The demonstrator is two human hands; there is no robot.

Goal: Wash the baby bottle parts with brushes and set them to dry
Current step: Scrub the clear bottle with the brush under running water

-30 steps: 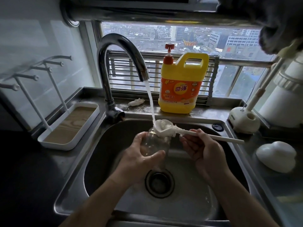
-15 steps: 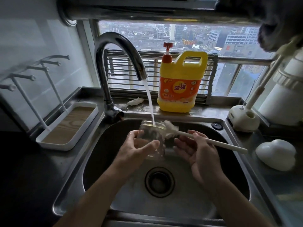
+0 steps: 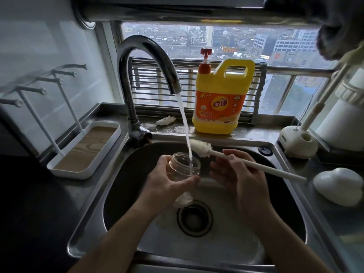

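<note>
My left hand (image 3: 169, 180) grips a clear baby bottle (image 3: 184, 165) upright over the steel sink (image 3: 226, 243). Water from the curved tap (image 3: 145, 62) streams into the bottle's open mouth. My right hand (image 3: 238, 174) holds the long white handle of a sponge bottle brush (image 3: 201, 147). The brush head sits just right of the bottle mouth, outside it, touching the water stream. Some foam hangs below the bottle.
A white drying rack with pegs and a tray (image 3: 86, 148) stands left of the sink. Yellow dish soap jug (image 3: 222, 99) on the back ledge. A white brush stand (image 3: 297, 140) and a white rounded object (image 3: 338, 186) sit on the right counter.
The brush head has come off the bottle mouth and now lies to its right. The bottle is upright under the stream, taking water.
</note>
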